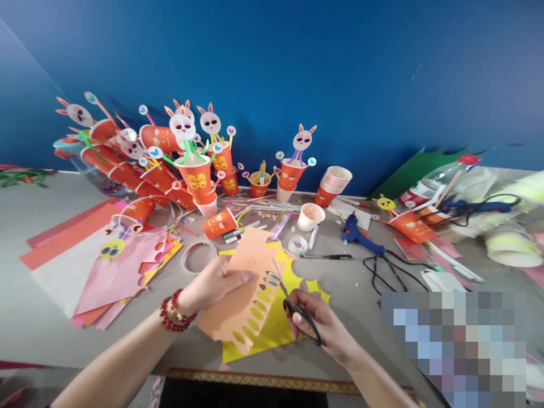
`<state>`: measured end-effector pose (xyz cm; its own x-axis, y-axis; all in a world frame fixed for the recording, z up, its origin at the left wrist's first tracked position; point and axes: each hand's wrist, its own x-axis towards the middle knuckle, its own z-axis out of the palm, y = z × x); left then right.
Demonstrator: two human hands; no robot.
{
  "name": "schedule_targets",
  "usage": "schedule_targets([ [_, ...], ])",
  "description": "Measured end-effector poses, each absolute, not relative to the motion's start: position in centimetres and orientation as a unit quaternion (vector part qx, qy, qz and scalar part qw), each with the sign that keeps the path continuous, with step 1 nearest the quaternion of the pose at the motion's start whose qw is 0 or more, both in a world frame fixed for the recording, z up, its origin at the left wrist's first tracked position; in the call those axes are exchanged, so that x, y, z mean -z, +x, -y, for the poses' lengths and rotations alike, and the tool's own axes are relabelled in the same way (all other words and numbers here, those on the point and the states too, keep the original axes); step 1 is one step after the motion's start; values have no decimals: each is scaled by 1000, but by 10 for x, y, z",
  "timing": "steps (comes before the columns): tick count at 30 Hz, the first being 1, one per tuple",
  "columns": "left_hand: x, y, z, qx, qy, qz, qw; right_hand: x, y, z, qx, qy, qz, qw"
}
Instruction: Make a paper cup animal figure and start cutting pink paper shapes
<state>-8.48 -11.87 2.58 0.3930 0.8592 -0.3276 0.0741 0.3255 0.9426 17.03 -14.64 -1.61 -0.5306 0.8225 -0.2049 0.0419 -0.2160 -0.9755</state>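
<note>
My left hand, with red bead bracelets at the wrist, pinches a sheet of peach paper between thumb and fingers. Leaf-shaped holes run along the sheet's lower right edge, and a few small blue-and-white leaf drawings sit near the blades. Black-handled scissors are in my right hand, its fingers in the handle loops. The blades point up and left at the paper's right edge, beside the drawings; whether they touch the paper I cannot tell. Under the peach sheet lies yellow paper with scalloped cut edges.
Orange paper cups with rabbit faces crowd the back left. Coloured paper sheets lie at left. Tape rolls, a black pen and a blue glue gun with its cord are to the right. A bottle lies back right.
</note>
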Motion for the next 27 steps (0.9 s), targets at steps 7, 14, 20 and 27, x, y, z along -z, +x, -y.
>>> schedule_targets([
  [7,-27,-84,119,-302,488,-459,679,17,169,149,-681,-379,549,302],
  [14,-27,-83,119,-308,475,-460,684,17,169,150,-671,-380,561,301],
  [20,-28,-84,120,-311,471,-457,687,17,170,151,-665,-384,567,297],
  [27,-28,-85,119,-305,465,-454,697,14,172,151,-659,-393,577,280],
])
